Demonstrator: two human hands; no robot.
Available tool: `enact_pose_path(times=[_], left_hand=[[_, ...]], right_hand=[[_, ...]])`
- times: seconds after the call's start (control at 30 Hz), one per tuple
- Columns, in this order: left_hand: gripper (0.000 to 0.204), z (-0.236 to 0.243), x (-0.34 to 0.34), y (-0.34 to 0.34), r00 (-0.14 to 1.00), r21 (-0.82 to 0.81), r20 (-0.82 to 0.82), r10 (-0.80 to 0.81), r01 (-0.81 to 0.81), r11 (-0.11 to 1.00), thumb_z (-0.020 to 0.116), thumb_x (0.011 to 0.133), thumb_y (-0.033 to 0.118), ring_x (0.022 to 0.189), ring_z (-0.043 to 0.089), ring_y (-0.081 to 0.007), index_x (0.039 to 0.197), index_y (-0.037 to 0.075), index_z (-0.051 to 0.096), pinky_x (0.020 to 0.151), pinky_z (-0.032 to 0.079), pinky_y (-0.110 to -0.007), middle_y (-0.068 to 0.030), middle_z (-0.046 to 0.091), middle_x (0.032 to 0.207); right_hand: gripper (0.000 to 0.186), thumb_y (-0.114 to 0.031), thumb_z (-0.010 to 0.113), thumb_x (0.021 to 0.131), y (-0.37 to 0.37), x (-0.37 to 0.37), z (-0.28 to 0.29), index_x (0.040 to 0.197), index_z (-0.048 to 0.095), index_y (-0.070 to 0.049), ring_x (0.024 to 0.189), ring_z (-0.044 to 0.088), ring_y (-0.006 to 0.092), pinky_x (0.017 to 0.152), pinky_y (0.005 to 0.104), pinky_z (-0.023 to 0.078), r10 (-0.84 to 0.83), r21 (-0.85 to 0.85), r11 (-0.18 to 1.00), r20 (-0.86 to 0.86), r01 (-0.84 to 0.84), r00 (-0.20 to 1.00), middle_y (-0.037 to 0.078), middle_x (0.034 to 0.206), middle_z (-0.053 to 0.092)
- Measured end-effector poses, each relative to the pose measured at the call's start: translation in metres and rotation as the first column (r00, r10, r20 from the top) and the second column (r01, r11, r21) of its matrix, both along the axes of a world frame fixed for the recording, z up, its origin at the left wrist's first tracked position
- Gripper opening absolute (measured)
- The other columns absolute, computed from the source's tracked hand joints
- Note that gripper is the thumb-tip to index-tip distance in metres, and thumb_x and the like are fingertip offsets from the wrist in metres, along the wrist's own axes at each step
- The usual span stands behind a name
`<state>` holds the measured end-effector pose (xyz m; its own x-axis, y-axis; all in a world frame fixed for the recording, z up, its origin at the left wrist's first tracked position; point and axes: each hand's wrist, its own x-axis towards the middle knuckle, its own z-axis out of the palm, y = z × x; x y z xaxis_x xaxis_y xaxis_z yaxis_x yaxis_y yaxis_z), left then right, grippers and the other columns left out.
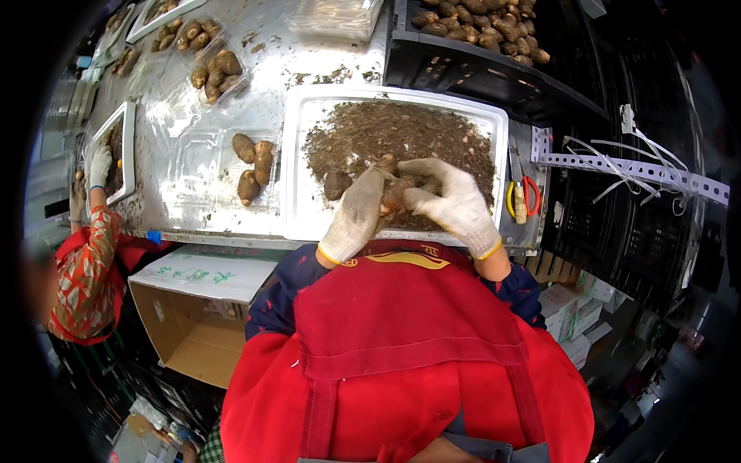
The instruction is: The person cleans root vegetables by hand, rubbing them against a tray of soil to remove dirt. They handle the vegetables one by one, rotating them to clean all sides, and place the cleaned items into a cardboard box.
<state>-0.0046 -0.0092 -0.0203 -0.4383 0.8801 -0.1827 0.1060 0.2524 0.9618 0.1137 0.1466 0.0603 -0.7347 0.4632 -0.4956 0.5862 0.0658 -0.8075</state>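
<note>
My left hand (353, 212), in a white glove with a yellow cuff, is closed round a brown hairy tuber (391, 194) above a white tray (290, 154) of dark loose soil and peelings (370, 123). My right hand (451, 202), gloved alike, is curled on the same tuber from the right. Another dark tuber (336, 184) lies in the tray beside my left hand. Left of the tray, a clear plastic punnet (201, 181) holds several tubers (262, 162). Right of it lie scissors (531, 193) and a wooden-handled tool (519, 202).
A black crate (486, 81) of tubers stands at the back right, near stacked clear lids (333, 15) and filled punnets (218, 73). A co-worker's gloved hand (100, 166) is at another tray on the left. An open cardboard box (193, 332) sits below the bench. Black crates (610, 231) fill the right side.
</note>
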Motion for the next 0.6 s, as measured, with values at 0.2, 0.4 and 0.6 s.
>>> enact_pose_path(times=[0.2, 0.4, 0.6], left_hand=[[0.036, 0.017, 0.002, 0.007, 0.994, 0.138, 0.051, 0.093, -0.100, 0.985, 0.042, 0.107, 0.034, 0.063, 0.059, -0.0159, 0.121, 0.004, 0.057, 0.057, 0.047, -0.030, -0.0105, 0.065, 0.081], [0.049, 0.023, -0.007, 0.011, 0.683, -0.148, 0.688, 0.244, -0.198, 0.969, 0.036, 0.107, 0.047, 0.040, 0.045, -0.0094, 0.111, 0.004, 0.059, 0.033, 0.032, -0.023, -0.0055, 0.060, 0.069], [0.057, 0.020, -0.005, 0.014, 0.596, -0.190, 0.757, 0.266, -0.188, 0.963, 0.034, 0.104, 0.059, 0.037, 0.035, -0.0073, 0.108, 0.010, 0.063, 0.036, 0.025, -0.023, -0.0041, 0.059, 0.063]], right_hand=[[0.037, -0.012, 0.066, 0.085, -0.009, -0.002, -0.006, 0.121, 0.067, -0.004, 0.092, 0.071, 0.0172, 0.079, 0.0308, 0.058, 0.053, 0.096, 0.995, -0.208, -0.033, 0.977, 0.013, 0.114, 0.071], [0.025, -0.003, 0.062, 0.089, -0.003, 0.004, -0.013, 0.113, 0.068, 0.003, 0.088, 0.070, 0.0142, 0.068, 0.0241, 0.057, -0.326, -0.301, 0.914, -0.142, 0.273, 0.935, 0.011, 0.105, 0.073], [0.032, -0.021, 0.069, 0.089, 0.000, 0.012, -0.021, 0.117, 0.068, -0.005, 0.081, 0.071, 0.0225, 0.070, 0.0329, 0.058, -0.054, 0.243, 0.961, -0.297, 0.130, 0.953, 0.012, 0.099, 0.072]])
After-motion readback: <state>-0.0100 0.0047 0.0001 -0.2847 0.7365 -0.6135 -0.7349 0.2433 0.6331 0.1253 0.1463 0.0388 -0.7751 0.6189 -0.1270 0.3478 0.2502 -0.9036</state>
